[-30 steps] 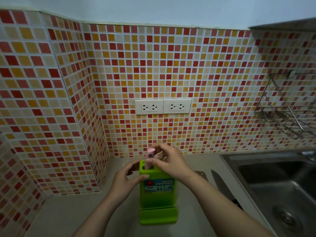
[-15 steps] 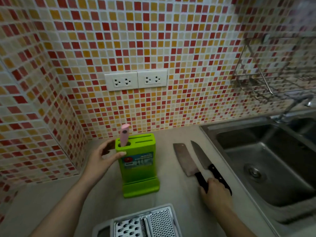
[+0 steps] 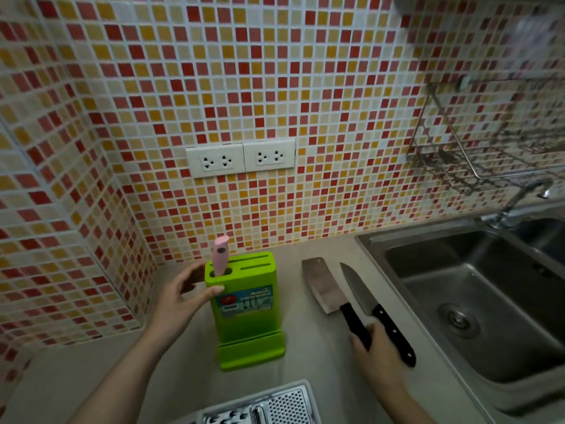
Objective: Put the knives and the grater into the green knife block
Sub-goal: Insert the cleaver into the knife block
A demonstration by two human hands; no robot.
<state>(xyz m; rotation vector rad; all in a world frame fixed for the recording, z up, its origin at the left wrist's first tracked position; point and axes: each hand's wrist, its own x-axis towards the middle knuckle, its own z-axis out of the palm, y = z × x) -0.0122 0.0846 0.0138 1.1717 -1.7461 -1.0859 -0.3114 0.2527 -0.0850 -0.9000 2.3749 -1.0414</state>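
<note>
The green knife block stands upright on the grey counter, with a pink-handled knife stuck in its left round hole. My left hand holds the block's upper left side, thumb on its front. To the right lie a cleaver and a pointed knife, both with black handles, blades pointing away. My right hand rests on the cleaver's handle, fingers curled over it. The metal grater lies flat at the bottom edge, partly cut off.
A steel sink with a tap fills the right side, close to the pointed knife. A wire rack hangs on the tiled wall above it. Two white sockets sit on the wall behind the block.
My right hand left the pink handle and dropped to the cleaver's handle on the counter. The view tilted down, bringing the knives and grater into sight. My left hand stays on the block.
</note>
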